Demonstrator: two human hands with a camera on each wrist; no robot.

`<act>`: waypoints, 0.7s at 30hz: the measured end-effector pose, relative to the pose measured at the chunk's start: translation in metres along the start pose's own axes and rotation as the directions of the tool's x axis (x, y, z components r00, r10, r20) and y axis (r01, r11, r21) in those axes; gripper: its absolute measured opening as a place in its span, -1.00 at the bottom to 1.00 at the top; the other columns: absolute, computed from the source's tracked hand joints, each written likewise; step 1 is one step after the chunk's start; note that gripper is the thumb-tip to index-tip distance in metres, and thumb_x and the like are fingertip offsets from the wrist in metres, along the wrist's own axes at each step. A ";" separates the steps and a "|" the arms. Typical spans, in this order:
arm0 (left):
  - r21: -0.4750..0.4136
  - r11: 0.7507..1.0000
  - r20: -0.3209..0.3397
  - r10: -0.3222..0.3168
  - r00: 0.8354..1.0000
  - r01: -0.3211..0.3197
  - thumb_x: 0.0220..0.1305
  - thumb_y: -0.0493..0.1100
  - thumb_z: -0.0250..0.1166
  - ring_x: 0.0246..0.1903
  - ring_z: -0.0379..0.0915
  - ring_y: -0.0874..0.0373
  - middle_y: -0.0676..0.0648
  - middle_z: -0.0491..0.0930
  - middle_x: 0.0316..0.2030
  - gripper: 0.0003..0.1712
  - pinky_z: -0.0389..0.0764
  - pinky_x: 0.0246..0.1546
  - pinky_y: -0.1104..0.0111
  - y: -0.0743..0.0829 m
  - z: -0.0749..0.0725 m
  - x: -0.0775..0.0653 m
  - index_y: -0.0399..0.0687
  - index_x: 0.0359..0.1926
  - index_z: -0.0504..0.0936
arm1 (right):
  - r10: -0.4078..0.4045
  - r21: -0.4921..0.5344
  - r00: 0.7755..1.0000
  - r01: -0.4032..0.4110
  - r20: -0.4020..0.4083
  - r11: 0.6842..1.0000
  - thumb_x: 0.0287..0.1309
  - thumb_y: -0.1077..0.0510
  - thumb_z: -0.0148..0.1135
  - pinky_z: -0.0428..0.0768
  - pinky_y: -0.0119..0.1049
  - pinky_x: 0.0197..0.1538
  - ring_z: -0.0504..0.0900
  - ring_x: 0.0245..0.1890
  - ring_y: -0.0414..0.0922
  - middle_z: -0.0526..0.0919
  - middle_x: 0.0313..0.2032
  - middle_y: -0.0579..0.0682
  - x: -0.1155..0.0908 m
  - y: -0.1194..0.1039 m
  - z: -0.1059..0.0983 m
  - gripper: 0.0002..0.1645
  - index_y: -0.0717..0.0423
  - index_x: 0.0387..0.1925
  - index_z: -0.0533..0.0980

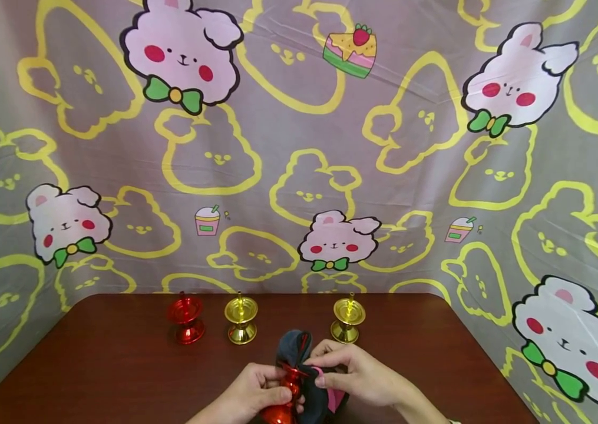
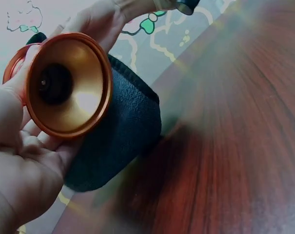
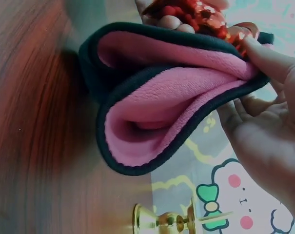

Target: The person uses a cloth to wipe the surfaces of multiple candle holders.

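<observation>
I can't tell if this is a home: a big cloth [image 1: 309,135] with bunnies [image 1: 184,76] (they wear green bows [image 1: 174,95]) hangs on three sides of a brown table [image 1: 92,365], like a little tent.

Behind the cloth [image 1: 316,397] and front candlestick [image 1: 291,383], two candlesticks [image 1: 241,310] stand left, a third candlestick [image 1: 349,312] right, on the table [image 1: 118,365].

We find the held candlestick [image 1: 293,380] red with gold-toned underside [image 2: 87,83]; cloth [image 3: 171,87] dark, pink-lined; two candlesticks [image 1: 241,312] gold; worktop [image 1: 92,371] reddish-brown, wood-grained; backdrop [image 1: 299,132] grey, yellow rabbit-patterned.
</observation>
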State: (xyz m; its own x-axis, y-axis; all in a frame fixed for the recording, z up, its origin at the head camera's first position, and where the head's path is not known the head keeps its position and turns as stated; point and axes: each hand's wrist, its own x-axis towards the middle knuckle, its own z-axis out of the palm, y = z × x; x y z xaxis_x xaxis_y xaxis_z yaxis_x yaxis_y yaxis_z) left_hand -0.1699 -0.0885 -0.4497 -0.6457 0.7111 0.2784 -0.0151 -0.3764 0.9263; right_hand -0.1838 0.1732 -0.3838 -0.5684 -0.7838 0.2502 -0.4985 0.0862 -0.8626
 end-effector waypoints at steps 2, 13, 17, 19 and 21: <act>0.036 0.999 -0.019 0.008 1.000 -0.007 0.45 -0.34 0.19 -0.17 0.70 0.11 -0.20 0.73 -0.17 -0.54 0.65 -0.11 0.27 0.000 0.000 0.000 -0.75 0.13 0.40 | 0.006 -0.014 1.000 -0.006 0.008 1.000 0.39 0.18 0.21 0.55 -0.36 -0.12 0.48 -0.11 -0.26 0.57 -0.07 -0.03 0.000 -0.001 0.000 -0.65 0.13 0.15 0.62; 0.301 0.952 -0.216 0.003 0.976 0.063 0.25 -0.25 0.43 -0.23 0.67 0.20 -0.15 0.75 -0.19 -0.59 0.65 -0.18 0.39 0.000 0.005 -0.002 -0.48 0.02 0.65 | 0.075 0.000 0.997 -0.075 0.013 0.997 0.40 0.13 0.22 0.48 -0.42 -0.14 0.46 -0.16 -0.29 0.57 -0.14 -0.07 0.002 -0.003 0.007 -0.65 0.08 0.15 0.63; 0.384 0.919 -0.287 0.027 0.957 0.090 0.19 -0.20 0.49 -0.26 0.67 0.21 -0.10 0.76 -0.23 -0.62 0.64 -0.23 0.43 -0.001 0.009 -0.002 -0.37 -0.04 0.71 | 0.106 -0.026 0.994 -0.106 -0.014 0.994 0.41 0.09 0.21 0.48 -0.43 -0.17 0.45 -0.19 -0.30 0.56 -0.16 -0.06 0.002 -0.003 0.012 -0.63 0.04 0.17 0.63; 0.437 0.892 -0.333 0.042 0.942 0.115 0.16 -0.17 0.51 -0.29 0.66 0.24 -0.06 0.76 -0.26 -0.66 0.64 -0.26 0.44 0.000 0.012 -0.002 -0.30 -0.10 0.74 | 0.118 -0.051 0.992 -0.120 -0.040 0.991 0.40 0.06 0.22 0.49 -0.44 -0.19 0.46 -0.21 -0.29 0.55 -0.18 -0.08 0.002 -0.004 0.015 -0.64 0.02 0.16 0.64; 0.492 0.859 -0.373 0.062 0.926 0.141 0.12 -0.14 0.54 -0.32 0.65 0.26 -0.01 0.76 -0.30 -0.69 0.63 -0.29 0.44 0.001 0.015 -0.001 -0.23 -0.16 0.77 | 0.132 -0.060 0.989 -0.136 -0.061 0.989 0.40 0.06 0.23 0.49 -0.43 -0.19 0.46 -0.21 -0.28 0.54 -0.20 -0.11 0.002 -0.005 0.017 -0.64 0.00 0.15 0.64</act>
State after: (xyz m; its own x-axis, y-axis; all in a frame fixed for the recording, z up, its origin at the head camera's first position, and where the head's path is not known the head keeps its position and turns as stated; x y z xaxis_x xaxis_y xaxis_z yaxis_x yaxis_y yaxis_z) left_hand -0.1573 -0.0809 -0.4452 -0.8836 0.4129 0.2208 0.2720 0.0689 0.9598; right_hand -0.1715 0.1610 -0.3865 -0.6680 -0.7267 0.1603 -0.4550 0.2283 -0.8608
